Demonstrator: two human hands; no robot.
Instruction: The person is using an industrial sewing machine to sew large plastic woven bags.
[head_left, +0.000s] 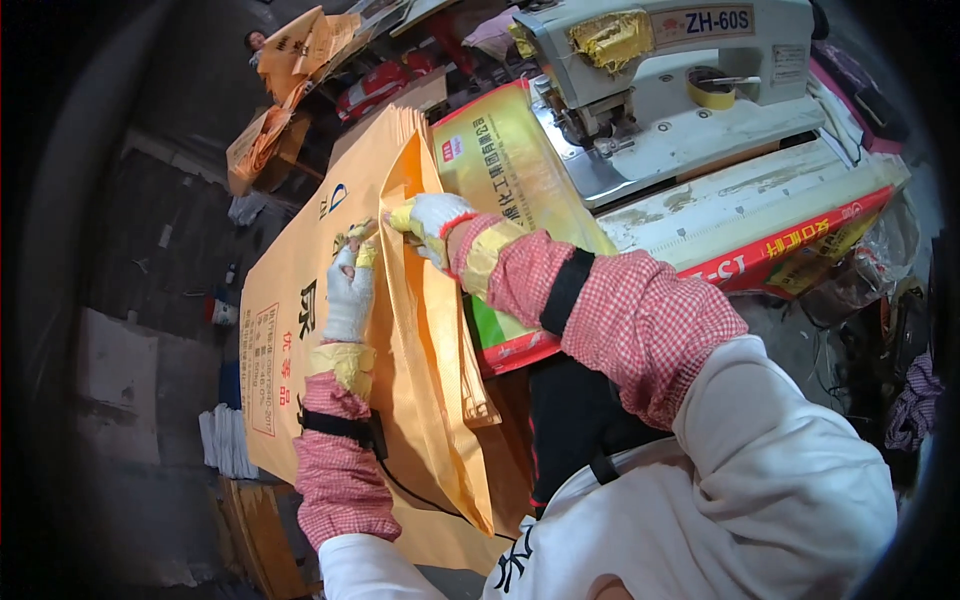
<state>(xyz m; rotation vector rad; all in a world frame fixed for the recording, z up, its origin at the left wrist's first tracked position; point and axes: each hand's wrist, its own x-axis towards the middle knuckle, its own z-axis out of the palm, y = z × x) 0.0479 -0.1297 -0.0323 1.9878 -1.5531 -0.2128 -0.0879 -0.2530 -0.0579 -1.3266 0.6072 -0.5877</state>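
A large tan woven sack with printing lies uppermost on a pile of similar sacks in front of me, its right side lifted into a long fold. My left hand, in a white glove with yellow tape on the fingertips, is closed at the sack beside this fold. Just to the right, my right hand, gloved and taped the same way, pinches the fold's raised edge. The fingertips of both hands are partly hidden. Checked red sleeve covers with black straps wrap both forearms.
A pale industrial sewing machine stands at the right, a yellow tape roll on its bed. Beside it lies a yellow-green printed sack. Folded tan sacks sit far left. A white bundle and wooden stand are near left.
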